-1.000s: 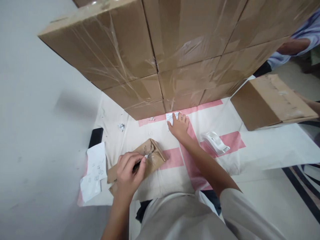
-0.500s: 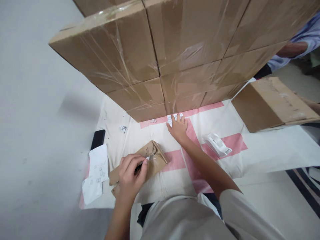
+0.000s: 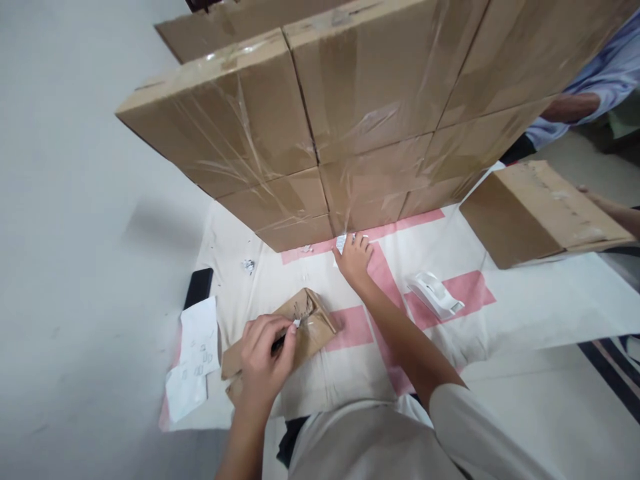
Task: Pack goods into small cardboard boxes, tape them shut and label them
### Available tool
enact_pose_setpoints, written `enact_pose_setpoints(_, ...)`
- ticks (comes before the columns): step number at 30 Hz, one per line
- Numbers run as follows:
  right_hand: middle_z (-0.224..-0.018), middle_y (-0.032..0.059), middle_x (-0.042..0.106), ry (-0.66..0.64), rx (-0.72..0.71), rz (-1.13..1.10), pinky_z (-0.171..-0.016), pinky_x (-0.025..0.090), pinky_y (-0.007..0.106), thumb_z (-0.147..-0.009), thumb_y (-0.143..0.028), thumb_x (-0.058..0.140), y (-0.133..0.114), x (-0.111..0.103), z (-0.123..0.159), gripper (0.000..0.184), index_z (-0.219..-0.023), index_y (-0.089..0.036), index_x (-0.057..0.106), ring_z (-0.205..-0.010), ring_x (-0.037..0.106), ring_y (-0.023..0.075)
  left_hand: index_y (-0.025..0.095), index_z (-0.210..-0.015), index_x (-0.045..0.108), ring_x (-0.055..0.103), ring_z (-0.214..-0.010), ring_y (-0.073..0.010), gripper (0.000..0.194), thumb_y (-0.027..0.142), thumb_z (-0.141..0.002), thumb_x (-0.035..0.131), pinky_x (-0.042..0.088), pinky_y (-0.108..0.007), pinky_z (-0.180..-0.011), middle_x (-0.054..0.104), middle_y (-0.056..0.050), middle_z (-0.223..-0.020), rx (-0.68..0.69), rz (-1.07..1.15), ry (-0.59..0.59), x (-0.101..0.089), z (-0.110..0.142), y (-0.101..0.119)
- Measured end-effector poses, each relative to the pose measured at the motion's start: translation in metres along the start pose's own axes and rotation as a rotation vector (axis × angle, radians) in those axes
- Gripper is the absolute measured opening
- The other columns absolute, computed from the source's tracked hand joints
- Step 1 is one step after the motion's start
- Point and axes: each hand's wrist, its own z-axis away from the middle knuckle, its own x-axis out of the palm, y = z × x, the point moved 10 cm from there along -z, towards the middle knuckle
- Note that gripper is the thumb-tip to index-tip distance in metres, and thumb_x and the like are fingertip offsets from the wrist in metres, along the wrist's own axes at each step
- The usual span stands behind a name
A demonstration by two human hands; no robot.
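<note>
My left hand (image 3: 265, 353) is closed in a pinch over a small brown cardboard package (image 3: 313, 330). A slim dark object (image 3: 278, 344) shows between the fingers, and a small white piece (image 3: 297, 323) sticks out at the fingertips; the kind of either cannot be made out. My right hand (image 3: 356, 260) reaches forward with its fingers spread and laid over a white printed piece of paper (image 3: 341, 243) at the foot of the stacked cartons (image 3: 370, 133). Most of that paper is hidden under the fingers. Dark marks show on the package's top near my left fingertips.
A white tape dispenser (image 3: 435, 295) stands right of my right forearm. At the left lie a black phone-like object (image 3: 199, 288), sheets with drawings (image 3: 199, 340) and a crumpled scrap (image 3: 248, 267). Another carton (image 3: 545, 213) sits at the right, near a co-worker's hand (image 3: 590, 195).
The view has shifted slightly, so the cartons appear lower. My right hand stays on the white paper, covering a bit more of it. My left hand keeps its pinch over the package.
</note>
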Motion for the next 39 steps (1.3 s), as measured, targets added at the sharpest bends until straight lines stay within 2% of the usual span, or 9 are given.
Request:
enact_pose_setpoints(3, -0.124, 0.0202, 0.061, 0.023, -0.2, -0.289, -0.099, 0.041, 0.044, -0.102, -0.037, 0.048, -0.012, -0.025, 0.024, 0.034, -0.121, -0.012, 0.061, -0.116, 0.053, 0.0318, 0.021, -0.091, 0.06, 0.064, -0.079, -0.0161, 0.011, 0.01, -0.092, 0.063, 0.045, -0.033, -0.075, 0.068, -0.001, -0.083, 0.0, 0.009, -0.001, -0.002, -0.002, 0.003)
enact_pose_setpoints(8, -0.093, 0.0051, 0.065, -0.181, -0.692, -1.028, -0.074, 0.051, 0.031, -0.099, -0.034, 0.058, -0.048, -0.085, 0.124, 0.024, -0.114, -0.018, 0.067, -0.08, 0.06, 0.0165, 0.021, -0.092, 0.06, 0.063, -0.079, -0.0147, 0.013, 0.008, -0.092, 0.063, 0.044, -0.032, -0.077, 0.067, 0.0, -0.083, -0.016, 0.05, -0.062, 0.005, -0.004, 0.011)
enact_pose_setpoints(11, -0.087, 0.0042, 0.066, -0.19, -0.713, -1.167, -0.069, 0.052, 0.028, -0.096, -0.027, 0.064, -0.052, -0.108, 0.16, 0.017, -0.11, -0.018, 0.07, -0.077, 0.062, 0.0148, 0.022, -0.094, 0.059, 0.063, -0.078, -0.0149, 0.013, 0.01, -0.092, 0.064, 0.045, -0.032, -0.077, 0.067, 0.001, -0.083, -0.01, 0.073, -0.097, 0.012, -0.003, 0.019)
enact_pose_setpoints(14, -0.081, 0.0029, 0.065, -0.149, -0.641, -1.237, -0.064, 0.05, 0.026, -0.095, -0.02, 0.064, -0.046, -0.114, 0.166, 0.004, -0.094, -0.019, 0.068, -0.071, 0.06, 0.0134, 0.022, -0.1, 0.058, 0.063, -0.079, -0.0154, 0.012, 0.015, -0.092, 0.065, 0.047, -0.032, -0.078, 0.067, 0.0, -0.084, -0.031, 0.094, -0.086, 0.017, 0.001, 0.022)
enact_pose_setpoints(20, -0.1, 0.0076, 0.07, -0.177, -0.564, -1.399, -0.066, 0.049, 0.026, -0.088, -0.015, 0.066, -0.029, -0.095, 0.156, 0.01, -0.082, -0.021, 0.059, -0.082, 0.065, 0.0151, 0.022, -0.11, 0.059, 0.065, -0.082, -0.0176, 0.027, 0.031, -0.088, 0.073, 0.049, -0.033, -0.081, 0.068, 0.0, -0.089, -0.048, -0.046, -0.085, 0.013, 0.005, 0.014)
enact_pose_setpoints(24, -0.084, 0.0011, 0.068, -0.213, -0.307, -1.342, -0.059, 0.043, 0.022, -0.088, -0.016, 0.061, -0.007, -0.049, 0.145, 0.006, -0.085, -0.021, 0.06, -0.07, 0.061, 0.0117, 0.022, -0.108, 0.061, 0.066, -0.092, -0.0211, 0.02, 0.036, -0.093, 0.065, 0.047, -0.035, -0.086, 0.069, -0.003, -0.093, -0.207, -0.219, -0.031, -0.014, 0.011, -0.02)
enact_pose_setpoints(26, -0.08, -0.0009, 0.065, -0.198, -0.242, -1.235, -0.059, 0.043, 0.022, -0.087, -0.014, 0.06, 0.003, -0.032, 0.14, 0.008, -0.09, -0.021, 0.064, -0.066, 0.058, 0.0109, 0.022, -0.109, 0.063, 0.065, -0.102, -0.0247, 0.023, 0.041, -0.095, 0.059, 0.045, -0.039, -0.092, 0.07, -0.006, -0.101, -0.295, -0.318, -0.089, -0.02, 0.017, -0.042)
enact_pose_setpoints(32, -0.097, 0.0024, 0.071, -0.214, -0.334, -1.02, -0.064, 0.045, 0.024, -0.086, -0.009, 0.058, 0.001, -0.012, 0.139, 0.017, -0.091, -0.019, 0.071, -0.066, 0.058, 0.0099, 0.025, -0.116, 0.064, 0.055, -0.126, -0.0327, 0.041, 0.048, -0.102, 0.033, 0.033, -0.055, -0.107, 0.068, -0.01, -0.127, -0.62, -0.499, -0.4, -0.003, 0.057, -0.11)
enact_pose_setpoints(39, -0.107, 0.0041, 0.074, -0.27, -0.335, -0.961, -0.075, 0.05, 0.025, -0.086, -0.007, 0.06, -0.01, -0.004, 0.142, 0.02, -0.096, -0.02, 0.073, -0.088, 0.069, 0.0156, 0.022, -0.106, 0.064, 0.062, -0.1, -0.0278, 0.046, 0.054, -0.101, 0.032, 0.044, -0.038, -0.083, 0.072, -0.01, -0.103, -0.635, -0.441, -0.465, 0.007, 0.066, -0.124)
